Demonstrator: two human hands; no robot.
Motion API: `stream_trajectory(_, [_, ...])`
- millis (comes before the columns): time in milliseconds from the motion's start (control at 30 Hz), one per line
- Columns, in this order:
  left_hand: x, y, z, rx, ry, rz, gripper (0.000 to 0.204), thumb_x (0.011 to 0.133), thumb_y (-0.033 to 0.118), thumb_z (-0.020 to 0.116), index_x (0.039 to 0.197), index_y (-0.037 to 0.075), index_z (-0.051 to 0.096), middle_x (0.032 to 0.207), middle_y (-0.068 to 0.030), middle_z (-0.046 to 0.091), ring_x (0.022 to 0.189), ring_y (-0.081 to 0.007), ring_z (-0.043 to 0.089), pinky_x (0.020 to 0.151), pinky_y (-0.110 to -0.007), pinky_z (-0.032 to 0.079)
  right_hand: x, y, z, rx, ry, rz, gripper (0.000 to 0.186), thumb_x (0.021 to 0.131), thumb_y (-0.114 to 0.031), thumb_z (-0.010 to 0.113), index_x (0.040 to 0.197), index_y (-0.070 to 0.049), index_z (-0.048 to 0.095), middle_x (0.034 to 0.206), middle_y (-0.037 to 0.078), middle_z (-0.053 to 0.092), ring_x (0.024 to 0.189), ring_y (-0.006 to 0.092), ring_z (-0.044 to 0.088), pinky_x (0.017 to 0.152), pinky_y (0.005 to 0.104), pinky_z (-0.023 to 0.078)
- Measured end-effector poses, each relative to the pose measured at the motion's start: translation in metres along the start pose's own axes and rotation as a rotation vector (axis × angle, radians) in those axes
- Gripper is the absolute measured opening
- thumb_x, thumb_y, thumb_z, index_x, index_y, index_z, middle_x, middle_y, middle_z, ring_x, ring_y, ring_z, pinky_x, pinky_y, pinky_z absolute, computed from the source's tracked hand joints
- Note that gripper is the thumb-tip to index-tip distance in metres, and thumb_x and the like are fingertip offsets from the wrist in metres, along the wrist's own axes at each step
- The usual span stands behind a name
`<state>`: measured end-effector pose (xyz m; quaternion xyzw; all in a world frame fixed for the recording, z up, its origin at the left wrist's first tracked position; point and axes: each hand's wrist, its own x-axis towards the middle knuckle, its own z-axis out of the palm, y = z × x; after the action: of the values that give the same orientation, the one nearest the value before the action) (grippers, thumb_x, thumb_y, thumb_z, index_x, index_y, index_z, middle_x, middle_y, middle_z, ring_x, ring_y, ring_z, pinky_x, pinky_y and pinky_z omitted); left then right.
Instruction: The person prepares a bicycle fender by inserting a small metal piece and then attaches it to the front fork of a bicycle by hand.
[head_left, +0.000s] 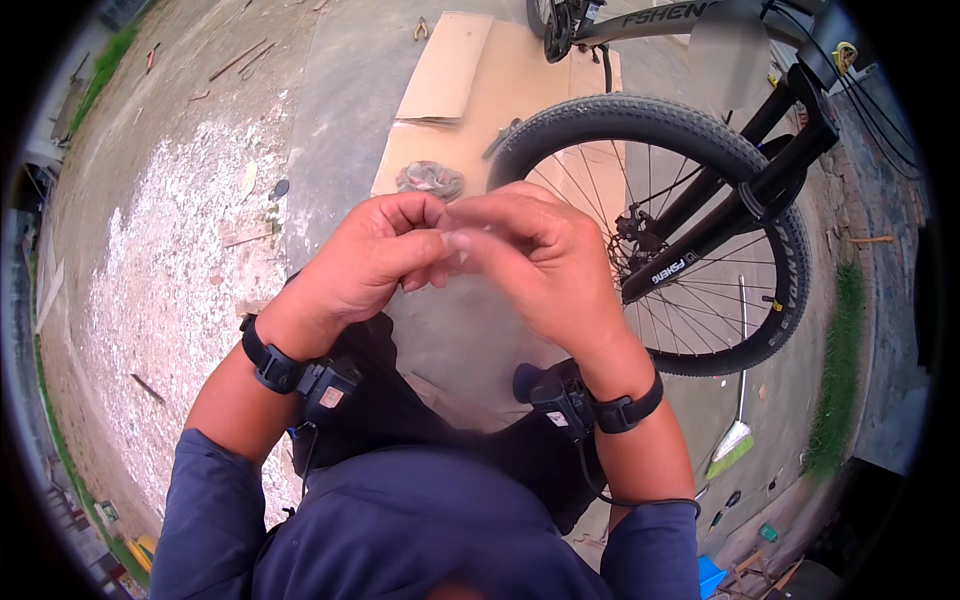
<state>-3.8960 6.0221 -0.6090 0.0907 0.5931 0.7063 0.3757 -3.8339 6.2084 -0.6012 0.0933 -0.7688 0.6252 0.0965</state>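
My left hand (375, 250) and my right hand (555, 265) meet in front of my body, fingertips touching. On the left, the thumb and fingers are pinched together. The right thumb and fingers close toward the same spot and are smeared by motion. A small pale bit shows between the fingertips, too small to name. Just beyond the hands, a crumpled greyish rag (430, 180) lies by the cardboard's near edge. To the right stands a bicycle's front wheel (640, 112), its black tyre close to my right hand, held in a black fork (715, 240).
Flattened cardboard (445, 75) covers the ground ahead, with pliers (421, 28) near its far edge. The bicycle frame (660, 18) reaches across the upper right. A broom with green-white bristles (730, 450) lies at the lower right, near a grass strip (845, 370). Pale rough ground (180, 270) spreads left.
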Motion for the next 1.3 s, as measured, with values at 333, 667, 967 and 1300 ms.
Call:
stream_trajectory(333, [0.026,0.023,-0.11,-0.029,0.072,0.05,0.016,0.093,0.017,0.065,0.095,0.001,0.065,0.079,-0.0031,0.066,0.064,-0.0059,0.059,0.051,-0.017,0.039,0.089,0.044,0.071,0.235,-0.072,0.219,0.017,0.09,-0.005,0.068,0.106,-0.001,0.071,0.095,0.004,0.068,0.08,0.0102,0.067,0.064,0.0216,0.05])
stream_trajectory(667, [0.072,-0.076,-0.26,0.239,0.252,-0.354,0.017,0.095,0.019,0.064,0.101,0.003,0.066,0.087,-0.0025,0.069,0.074,-0.0084,0.064,0.058,-0.021,0.044,0.089,0.242,0.115,0.452,0.071,0.945,0.021,0.093,-0.009,0.066,0.111,0.0,0.066,0.095,0.005,0.069,0.081,0.0143,0.068,0.068,0.0253,0.053])
stream_trajectory(967, [0.1,-0.177,-0.311,0.211,0.242,-0.6,0.016,0.093,0.016,0.065,0.103,0.003,0.065,0.091,-0.0051,0.071,0.078,-0.0113,0.067,0.059,-0.023,0.046,0.064,0.39,0.147,0.806,0.179,1.226,0.017,0.091,-0.005,0.051,0.106,-0.005,0.059,0.092,0.005,0.061,0.081,0.0185,0.066,0.069,0.0285,0.053])
stream_trajectory(1300, [0.146,-0.2,-0.317,0.228,0.191,-0.61,0.017,0.093,0.015,0.063,0.105,0.003,0.065,0.094,-0.0046,0.071,0.08,-0.0112,0.067,0.061,-0.024,0.047,0.075,0.444,0.161,0.364,0.059,1.171,0.03,0.091,-0.013,0.061,0.12,-0.002,0.061,0.096,0.007,0.064,0.083,0.0178,0.065,0.073,0.0306,0.055])
